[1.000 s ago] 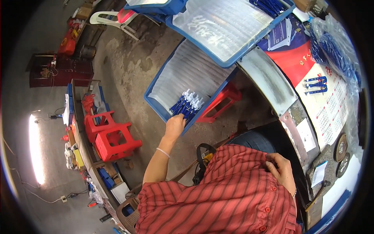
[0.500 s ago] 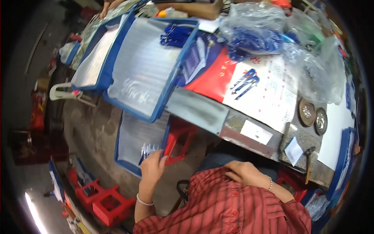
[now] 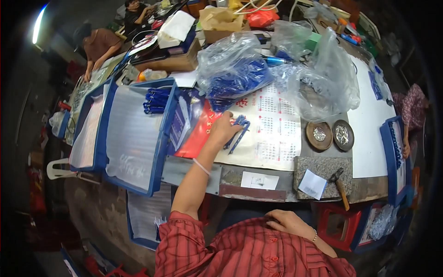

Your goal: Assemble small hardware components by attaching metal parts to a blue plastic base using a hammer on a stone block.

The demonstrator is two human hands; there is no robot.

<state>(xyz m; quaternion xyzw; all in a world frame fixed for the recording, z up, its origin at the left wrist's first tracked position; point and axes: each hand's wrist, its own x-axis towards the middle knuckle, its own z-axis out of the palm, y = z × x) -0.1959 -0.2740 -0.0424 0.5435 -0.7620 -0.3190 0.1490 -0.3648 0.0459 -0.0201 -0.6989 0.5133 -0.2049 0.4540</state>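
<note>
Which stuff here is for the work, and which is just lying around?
Looks like part of the work:
- blue straps, at the left hand
- blue bundle in a blue tray
- bagged blue pieces

Probably just lying about:
- white chair
- red plastic bag
- hammer, maybe a work tool, but no hand is on it

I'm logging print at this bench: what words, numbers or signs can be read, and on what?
I won't transcribe wording.
Calendar sheet: red characters and number grids, the smallest unreadable.
Tray liner: large white marks, too blurred.
Purple leaflet: too blurred.
White card and pale paper: faint marks, too small.
</note>
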